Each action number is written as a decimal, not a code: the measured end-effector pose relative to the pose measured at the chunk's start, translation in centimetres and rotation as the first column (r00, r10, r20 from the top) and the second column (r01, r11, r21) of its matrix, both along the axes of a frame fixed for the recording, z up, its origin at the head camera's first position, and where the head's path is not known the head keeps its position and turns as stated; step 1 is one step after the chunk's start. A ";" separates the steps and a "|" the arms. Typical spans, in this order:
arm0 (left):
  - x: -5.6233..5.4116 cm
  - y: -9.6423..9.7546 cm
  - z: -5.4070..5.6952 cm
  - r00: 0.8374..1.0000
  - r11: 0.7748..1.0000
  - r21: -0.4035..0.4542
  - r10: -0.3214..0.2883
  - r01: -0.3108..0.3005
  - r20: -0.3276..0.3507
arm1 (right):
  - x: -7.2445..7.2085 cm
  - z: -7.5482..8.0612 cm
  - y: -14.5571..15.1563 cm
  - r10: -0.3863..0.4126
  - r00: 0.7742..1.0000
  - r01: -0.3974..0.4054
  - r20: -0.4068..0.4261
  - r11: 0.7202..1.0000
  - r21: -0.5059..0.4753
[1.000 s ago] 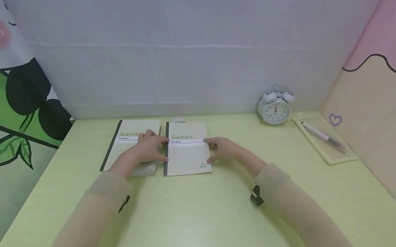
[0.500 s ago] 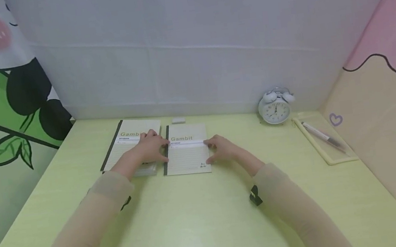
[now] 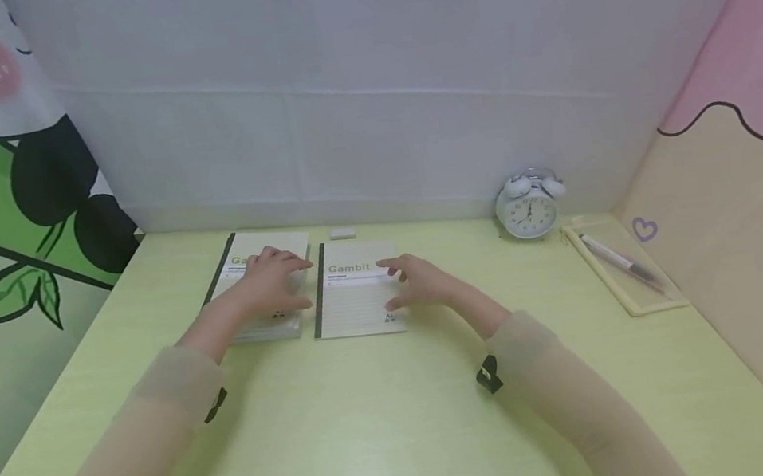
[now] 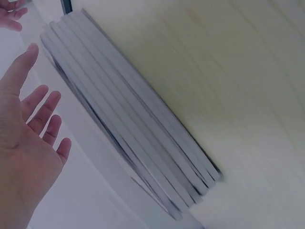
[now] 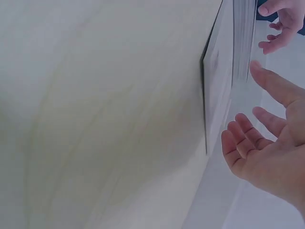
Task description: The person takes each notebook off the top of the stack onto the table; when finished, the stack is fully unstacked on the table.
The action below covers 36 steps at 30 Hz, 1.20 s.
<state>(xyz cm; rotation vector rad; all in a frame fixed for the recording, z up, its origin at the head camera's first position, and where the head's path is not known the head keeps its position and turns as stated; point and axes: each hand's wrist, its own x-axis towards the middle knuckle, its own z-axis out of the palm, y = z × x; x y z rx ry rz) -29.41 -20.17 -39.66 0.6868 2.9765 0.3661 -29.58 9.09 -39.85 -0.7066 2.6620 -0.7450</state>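
A notebook (image 3: 357,301) with a dark spine and "Gambit" on its cover lies flat on the table. To its left is a stack of several similar notebooks (image 3: 267,332), whose page edges fill the middle of the left wrist view. My left hand (image 3: 268,283) hovers over that stack, its fingers spread and nothing in them. Over the right edge of the single notebook is my right hand (image 3: 423,281), thumb and fingers apart and holding nothing. In the right wrist view the fingers (image 5: 243,138) curve loosely above the notebook's thin edge (image 5: 205,105).
Behind the single notebook lies a small white block (image 3: 342,233). A white twin-bell alarm clock (image 3: 527,207) stands at the back right. Right of it, a yellow-edged pouch (image 3: 640,310) lies with a pen (image 3: 619,259) on or in it. A white sheet (image 3: 365,111) hangs behind the table (image 3: 392,429).
Both hands have let go of the single notebook's sides. The left hand has drawn back left over the stack; the right has lifted slightly. Earlier, the notebook slid slightly toward me, uncovering the white block.
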 end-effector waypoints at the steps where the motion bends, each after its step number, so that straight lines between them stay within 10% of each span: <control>1: 0.1 -0.4 0.2 1.000 1.000 0.006 0.006 -0.006 -0.001 | 0.1 0.2 -0.3 0.008 1.000 -0.008 -0.001 1.000 -0.007; 15: 1.0 -7.4 1.2 0.987 0.986 0.033 0.162 -0.162 0.003 | 0.6 0.0 -5.0 -0.009 1.000 0.007 -0.010 0.988 -0.157; 36: 1.3 -12.5 -1.4 0.929 0.934 0.126 0.303 -0.334 0.212 | 0.7 -2.2 -12.0 0.090 0.996 -0.090 -0.010 0.985 -0.148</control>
